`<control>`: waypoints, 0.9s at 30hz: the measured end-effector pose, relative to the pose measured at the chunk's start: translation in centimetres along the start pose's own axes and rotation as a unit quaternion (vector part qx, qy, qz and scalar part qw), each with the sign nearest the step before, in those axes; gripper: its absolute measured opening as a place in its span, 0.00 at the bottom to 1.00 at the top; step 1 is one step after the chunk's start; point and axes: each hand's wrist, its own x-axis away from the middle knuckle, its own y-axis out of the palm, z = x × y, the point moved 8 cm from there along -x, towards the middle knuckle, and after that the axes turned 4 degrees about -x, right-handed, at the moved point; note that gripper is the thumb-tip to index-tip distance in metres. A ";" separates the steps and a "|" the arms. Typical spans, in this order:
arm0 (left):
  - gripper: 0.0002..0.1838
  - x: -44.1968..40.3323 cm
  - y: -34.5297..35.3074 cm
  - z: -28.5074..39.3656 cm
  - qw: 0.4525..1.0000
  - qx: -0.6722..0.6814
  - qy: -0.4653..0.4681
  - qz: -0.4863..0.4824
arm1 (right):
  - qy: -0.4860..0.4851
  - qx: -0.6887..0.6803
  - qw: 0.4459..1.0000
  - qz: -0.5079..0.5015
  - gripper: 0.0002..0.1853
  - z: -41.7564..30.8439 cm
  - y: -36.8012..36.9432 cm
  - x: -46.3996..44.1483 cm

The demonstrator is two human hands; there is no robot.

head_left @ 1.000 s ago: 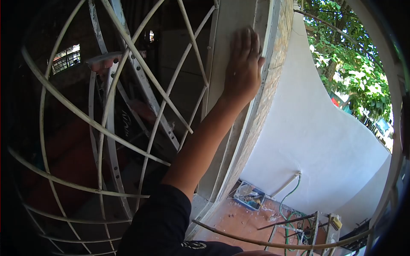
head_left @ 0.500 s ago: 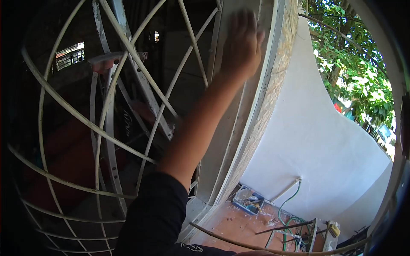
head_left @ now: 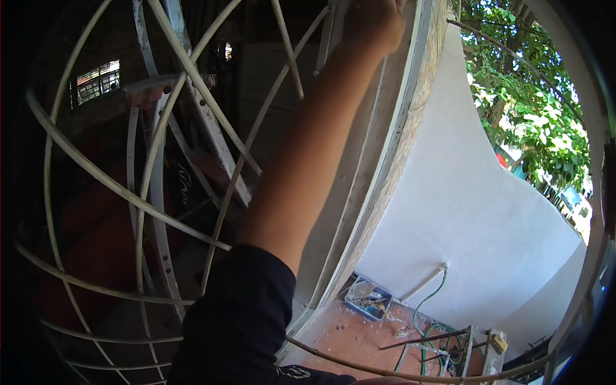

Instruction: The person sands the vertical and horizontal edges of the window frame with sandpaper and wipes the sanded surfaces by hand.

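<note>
Holding my arm up in its black sleeve (head_left: 237,314), I have my left hand (head_left: 374,25) at the upper part of the pale window frame (head_left: 340,186), which runs upright right behind my forearm. The top edge cuts off my fingers, so I cannot tell whether they are spread, together or closed on something. The step in hand, as I judge it, is handwork high on that frame; a further move there calls for a steady arm kept off the bars.

The frame is flat and dull, with a thin seam along its length. Beside it, slim rounded bars (head_left: 119,189) cross in a bowed lattice, cream and scuffed. The outer edge (head_left: 410,122) is rough, tan and mottled. Beyond, a blue tray (head_left: 366,314) of odds and ends and a green hose (head_left: 423,308) lie on reddish tiles (head_left: 350,333), below a smooth white wall (head_left: 462,192) with a curved top. Glossy leaves (head_left: 539,115) show farthest off.
</note>
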 end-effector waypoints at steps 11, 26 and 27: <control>0.29 -2.5 -0.4 -1.7 0.977 -0.106 0.080 0.169 | -0.002 0.026 0.999 -0.023 0.22 0.1 1.2 -0.6; 0.27 12.4 1.4 -1.0 0.987 -0.037 0.051 0.147 | -0.395 -0.279 0.857 0.179 0.17 -25.5 -9.7 13.6; 0.27 13.8 1.7 -0.8 0.988 -0.034 0.053 0.139 | -0.420 -0.286 0.838 0.197 0.16 -25.8 -10.5 14.5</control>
